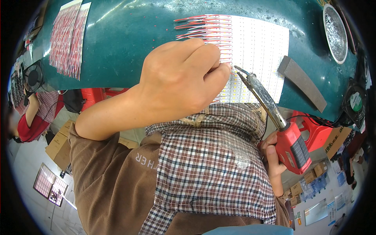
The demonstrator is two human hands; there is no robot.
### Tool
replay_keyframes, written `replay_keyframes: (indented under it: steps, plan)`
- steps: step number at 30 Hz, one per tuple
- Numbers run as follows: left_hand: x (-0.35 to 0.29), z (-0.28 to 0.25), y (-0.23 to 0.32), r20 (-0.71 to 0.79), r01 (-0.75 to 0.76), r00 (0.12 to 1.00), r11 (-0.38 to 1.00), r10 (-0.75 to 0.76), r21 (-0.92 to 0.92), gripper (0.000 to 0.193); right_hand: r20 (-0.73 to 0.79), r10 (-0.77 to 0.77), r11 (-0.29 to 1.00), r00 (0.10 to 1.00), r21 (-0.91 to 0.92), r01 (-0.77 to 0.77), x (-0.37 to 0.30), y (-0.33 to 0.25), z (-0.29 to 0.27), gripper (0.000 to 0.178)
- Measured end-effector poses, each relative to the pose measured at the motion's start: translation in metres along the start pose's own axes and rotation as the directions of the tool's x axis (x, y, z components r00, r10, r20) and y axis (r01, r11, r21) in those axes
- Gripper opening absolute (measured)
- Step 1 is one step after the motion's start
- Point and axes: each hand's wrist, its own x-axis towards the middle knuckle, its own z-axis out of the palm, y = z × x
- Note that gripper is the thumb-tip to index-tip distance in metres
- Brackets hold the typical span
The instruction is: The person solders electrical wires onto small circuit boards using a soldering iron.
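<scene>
A white LED circuit board panel (260,51) with rows of small yellow components lies on the green table. Red and white wires (203,27) stick out leftward from its upper left part. Over the board's left side is my left hand (184,74), its fingers pinched together near the component rows. What those fingers hold is hidden. My right hand (272,154) grips the red handle of a soldering iron (291,150) at the lower right. The iron slants up to the left. Its tip, with a thin metal tube alongside, is close to my left fingertips, above the board.
Two wired boards (66,39) lie at the table's far left. A dark grey bar (303,84) rests at the board's right edge. Beyond it are a metal bowl (335,34) and a small black fan (355,102). Another person's arm (31,111) shows at left.
</scene>
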Motion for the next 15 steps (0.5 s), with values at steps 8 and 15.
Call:
replay_keyframes:
  steps: [8, 15]
  plan:
    - [0.0005, -0.0006, 0.0026, 0.019, 0.003, 1.000, 0.999, -0.004, 0.048, 0.028, -0.021, -0.045, 0.999, 0.999, 0.029, 0.046, 0.0013, 0.0039, 0.0042, 0.010]
    - [0.0025, -0.0035, 0.0056, 0.044, 0.014, 0.999, 0.996, -0.017, 0.085, 0.028, -0.061, 0.025, 0.999, 0.998, 0.022, -0.023, 0.0028, -0.0009, 0.0090, 0.016]
